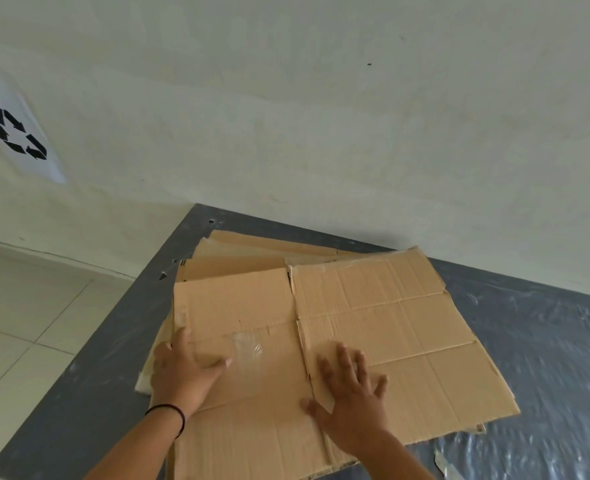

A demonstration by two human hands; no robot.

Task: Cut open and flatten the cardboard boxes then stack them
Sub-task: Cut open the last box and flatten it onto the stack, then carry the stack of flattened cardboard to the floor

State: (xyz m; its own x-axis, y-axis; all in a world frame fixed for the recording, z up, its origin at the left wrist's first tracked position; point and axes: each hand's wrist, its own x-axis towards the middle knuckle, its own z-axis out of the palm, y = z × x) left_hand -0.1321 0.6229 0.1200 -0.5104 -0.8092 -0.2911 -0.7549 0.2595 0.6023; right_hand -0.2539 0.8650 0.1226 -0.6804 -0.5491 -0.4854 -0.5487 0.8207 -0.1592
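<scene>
A flattened brown cardboard box (373, 317) lies spread on top of a stack of other flattened boxes (238, 254), whose edges show behind it and at its left. My left hand (182, 372) rests flat on the top sheet's left part, fingers straight, next to a patch of clear tape (248, 348). My right hand (352, 400) presses flat on the middle of the same sheet with fingers spread. Neither hand holds anything.
The stack lies on a grey plastic-covered mat (528, 341) in the corner by a white wall (321, 116). A recycling sign (18, 133) hangs on the wall at left. White floor tiles (20, 323) lie left of the mat. A tape scrap (447, 467) lies at lower right.
</scene>
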